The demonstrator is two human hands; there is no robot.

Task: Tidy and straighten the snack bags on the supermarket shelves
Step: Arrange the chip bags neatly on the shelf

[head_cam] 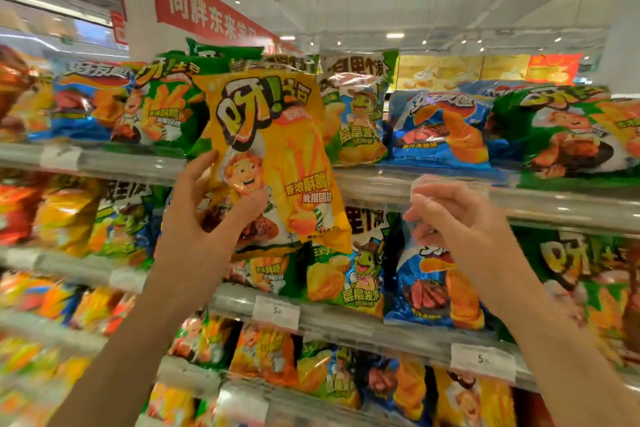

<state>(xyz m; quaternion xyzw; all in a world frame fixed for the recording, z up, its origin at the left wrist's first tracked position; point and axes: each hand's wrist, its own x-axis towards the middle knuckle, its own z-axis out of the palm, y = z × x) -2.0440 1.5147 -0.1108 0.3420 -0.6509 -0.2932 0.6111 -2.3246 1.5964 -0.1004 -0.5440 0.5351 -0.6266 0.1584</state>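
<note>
Yellow snack bag (273, 156) — in left hand (204, 218) fingers

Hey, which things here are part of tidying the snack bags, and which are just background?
Part of the job:
yellow snack bag, held by left hand
right hand, holding nothing
green bags on top shelf

Just background:
red banner
price tags
</note>
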